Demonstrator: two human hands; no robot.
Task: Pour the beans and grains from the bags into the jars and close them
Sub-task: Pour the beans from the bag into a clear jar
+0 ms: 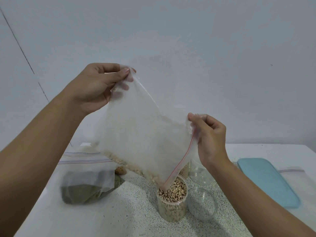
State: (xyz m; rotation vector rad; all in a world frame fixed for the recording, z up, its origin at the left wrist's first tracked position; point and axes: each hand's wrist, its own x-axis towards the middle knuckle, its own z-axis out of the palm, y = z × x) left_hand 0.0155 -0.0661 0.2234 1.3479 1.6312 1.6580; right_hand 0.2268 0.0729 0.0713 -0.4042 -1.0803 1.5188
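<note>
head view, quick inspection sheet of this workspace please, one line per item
surface: speckled countertop, dry, no spilled beans seen
job's things: zip bag tilted, its lower corner at the mouth of the bean jar, which is nearly full; a few beans left in the bag; empty jar beside it; second clear jar behind; bag of green grains lying at left
clutter: blue flat lid at right
grippers: left hand pinches the bag's raised corner; right hand pinches its zip edge
cables: nothing seen
surroundings: plain pale wall
</note>
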